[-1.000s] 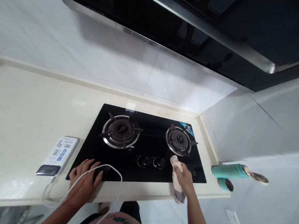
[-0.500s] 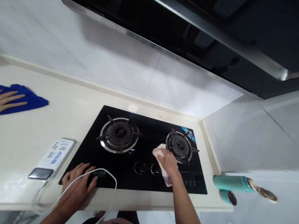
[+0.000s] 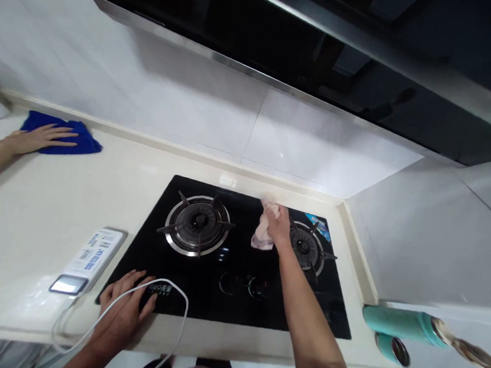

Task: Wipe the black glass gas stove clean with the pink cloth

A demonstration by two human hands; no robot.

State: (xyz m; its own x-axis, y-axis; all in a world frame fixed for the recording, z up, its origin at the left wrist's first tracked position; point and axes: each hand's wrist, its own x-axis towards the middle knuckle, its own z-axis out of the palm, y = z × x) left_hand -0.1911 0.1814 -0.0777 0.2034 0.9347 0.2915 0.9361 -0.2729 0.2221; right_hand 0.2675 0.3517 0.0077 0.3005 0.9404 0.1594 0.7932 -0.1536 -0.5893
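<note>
My right hand is closed on a pale pink cloth, pressed on the black glass gas hob between its two burners, near the back edge. The right burner is partly covered by my hand and forearm. My left hand lies with fingers apart on the hob's front left corner, holding nothing. A white cable loops over that hand. The left burner stands beyond it, and two control knobs sit near the front.
Another person's hand lies flat on a blue cloth at the counter's back left. A white power bank with the cable plugged in lies left of the hob. A range hood hangs above. Green flask stands at right.
My right hand has moved the pink cloth from the front of the right burner back towards the wall. The other person's hand and blue cloth have shifted towards the wall. My left hand stays put.
</note>
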